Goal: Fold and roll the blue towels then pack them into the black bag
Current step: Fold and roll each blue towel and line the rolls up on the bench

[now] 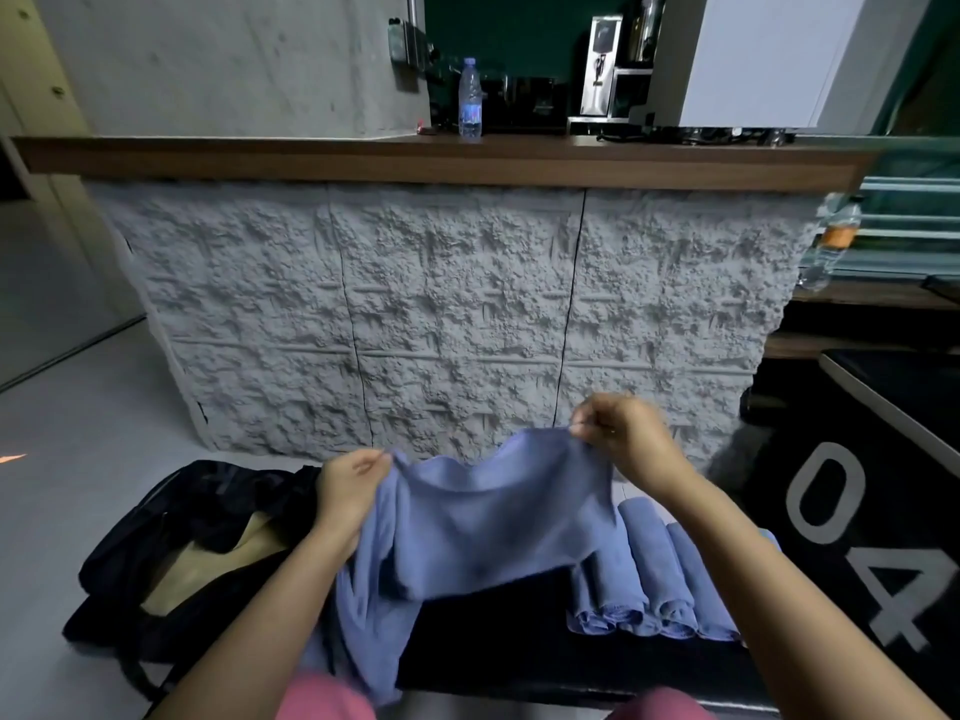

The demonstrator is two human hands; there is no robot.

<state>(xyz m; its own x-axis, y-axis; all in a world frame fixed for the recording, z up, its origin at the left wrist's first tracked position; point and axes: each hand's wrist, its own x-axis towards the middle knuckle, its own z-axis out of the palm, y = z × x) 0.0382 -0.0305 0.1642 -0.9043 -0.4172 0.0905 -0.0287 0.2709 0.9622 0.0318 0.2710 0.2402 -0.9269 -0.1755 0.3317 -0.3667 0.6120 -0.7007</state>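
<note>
Dark bench padding [519, 641] lies under a limp blue towel [493, 527], soft and light, best taken at its corners. Left hand [353, 491] and right hand [618, 439] each pinch an upper corner, seemingly. Rolled towels [654, 579] sit below the right hand; black bag [171, 537] gapes beside the left.

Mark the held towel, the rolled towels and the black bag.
held towel [493, 527], head view, middle of the hanging cloth
rolled towels [652, 566], head view, top of the middle roll
black bag [166, 511], head view, black wall left of its opening
</note>
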